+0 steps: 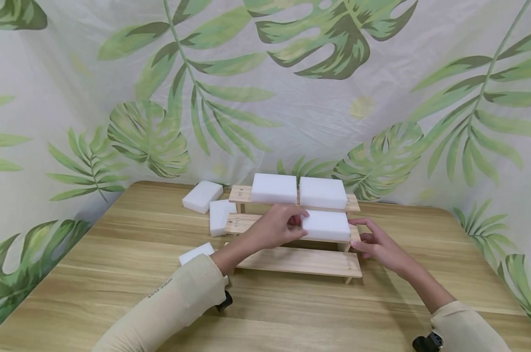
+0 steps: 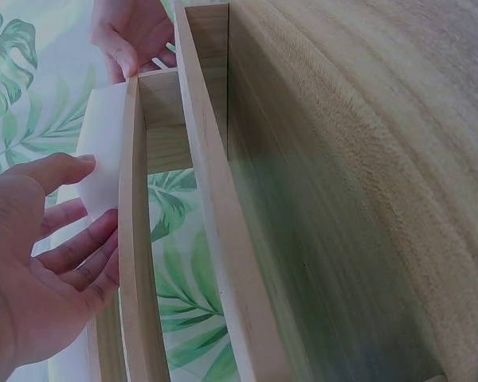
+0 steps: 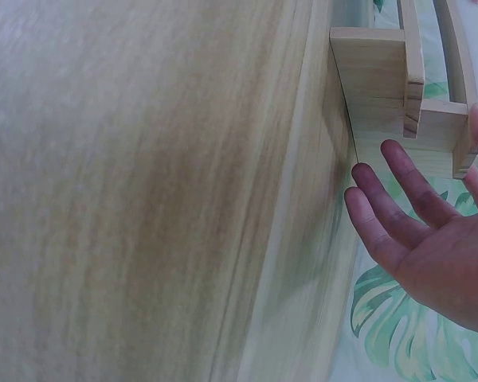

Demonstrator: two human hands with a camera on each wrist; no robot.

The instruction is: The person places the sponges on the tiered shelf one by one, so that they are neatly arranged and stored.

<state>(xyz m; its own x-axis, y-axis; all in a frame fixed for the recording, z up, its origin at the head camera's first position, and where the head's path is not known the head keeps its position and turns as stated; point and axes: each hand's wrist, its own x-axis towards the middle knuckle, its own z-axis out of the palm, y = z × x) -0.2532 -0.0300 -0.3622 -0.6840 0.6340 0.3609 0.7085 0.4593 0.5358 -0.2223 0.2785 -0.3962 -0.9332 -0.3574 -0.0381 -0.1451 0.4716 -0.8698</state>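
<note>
A white foam block point(image 1: 326, 225) lies at the right part of the middle tier point(image 1: 256, 221) of a wooden stepped rack. My left hand point(image 1: 276, 227) holds its left end with thumb and fingertips; in the left wrist view the thumb lies against the block's white face point(image 2: 107, 135). At the rack's right end, my right hand point(image 1: 382, 249) is spread, thumb and index finger around the corner of the middle tier. Its other fingers point(image 3: 406, 191) are extended beside the rack's side in the right wrist view. Two more white foam blocks point(image 1: 274, 187) point(image 1: 322, 192) sit side by side on the top tier.
Left of the rack, several white foam blocks point(image 1: 202, 196) lie on the wooden table point(image 1: 129, 264), one partly behind the left sleeve point(image 1: 177, 298). The lowest tier point(image 1: 292, 260) bears nothing in its visible part. A leaf-patterned curtain point(image 1: 309, 122) hangs behind the table.
</note>
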